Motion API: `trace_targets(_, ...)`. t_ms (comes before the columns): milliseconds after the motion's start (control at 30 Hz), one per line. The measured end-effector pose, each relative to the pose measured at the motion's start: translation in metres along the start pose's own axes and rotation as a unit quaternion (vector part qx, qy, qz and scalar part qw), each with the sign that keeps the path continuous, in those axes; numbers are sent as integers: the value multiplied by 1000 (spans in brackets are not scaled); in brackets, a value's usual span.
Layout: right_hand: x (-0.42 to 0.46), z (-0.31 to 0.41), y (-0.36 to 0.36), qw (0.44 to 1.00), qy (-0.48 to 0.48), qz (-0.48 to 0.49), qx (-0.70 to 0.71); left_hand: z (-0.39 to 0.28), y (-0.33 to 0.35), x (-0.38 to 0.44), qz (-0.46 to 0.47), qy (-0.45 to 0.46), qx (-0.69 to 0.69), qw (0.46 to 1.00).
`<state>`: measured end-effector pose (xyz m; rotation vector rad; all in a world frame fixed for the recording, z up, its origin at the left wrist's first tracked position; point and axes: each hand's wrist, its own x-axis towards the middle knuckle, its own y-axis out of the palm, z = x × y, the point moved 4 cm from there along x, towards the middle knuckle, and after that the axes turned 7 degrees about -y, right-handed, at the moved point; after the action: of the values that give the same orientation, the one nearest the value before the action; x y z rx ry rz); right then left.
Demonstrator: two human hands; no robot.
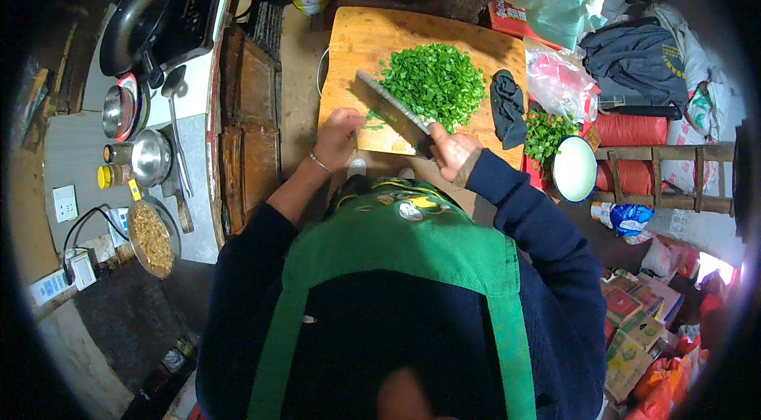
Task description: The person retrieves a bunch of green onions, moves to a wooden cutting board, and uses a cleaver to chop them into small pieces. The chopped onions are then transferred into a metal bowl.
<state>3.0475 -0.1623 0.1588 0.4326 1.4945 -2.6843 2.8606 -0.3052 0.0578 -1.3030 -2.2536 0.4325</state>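
Observation:
A wooden cutting board [357,39] lies in front of me, with a heap of chopped green leaves [434,81] on it. My right hand [456,155] grips a cleaver [395,105] at its near end. The blade slants up and left across the board, along the heap's left edge. At the board's lower left corner, my left hand [340,137] is curled with a few thin green stems [357,140] showing at its fingers. Loose green bits [374,116] lie between that hand and the blade. A crumpled black cloth [507,107] rests on the board's right side.
On the left counter are a wok [140,15], an induction cooker [189,15], a ladle [177,128], a metal bowl [151,157] and a bowl of brown crumbly food [153,235]. To the right are leafy greens [547,137], a white enamel basin [574,169] and a wooden ladder [660,152].

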Motion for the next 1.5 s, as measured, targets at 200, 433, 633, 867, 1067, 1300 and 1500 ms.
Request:
trace_targets(200, -20, -15, -23, 997, 38, -71, 15, -10, -10, 47, -73, 31, 64, 995)
trace_targets(433, -23, -17, -19, 993, 50, -101, 33, -5, -10, 32, -12, 8, 98, 995)
trace_targets(633, -23, -13, -19, 992, 51, -114, 23, -32, 12, 16, -57, -74, 179, 979)
trace_targets(867, -22, -16, -18, 992, 37, -117, 24, -35, 28, 18, -47, -154, 179, 971)
trace_targets(1067, -23, -18, -18, 993, 25, -115, 26, -45, 39, 19, -119, -168, 183, 961)
trace_targets(1300, -25, -23, -20, 995, 15, -93, 24, -30, 36, 15, -141, -88, 140, 976)
trace_targets(1500, -18, -14, -17, 997, -62, -24, -41, -35, 30, 11, -151, -28, 151, 976)
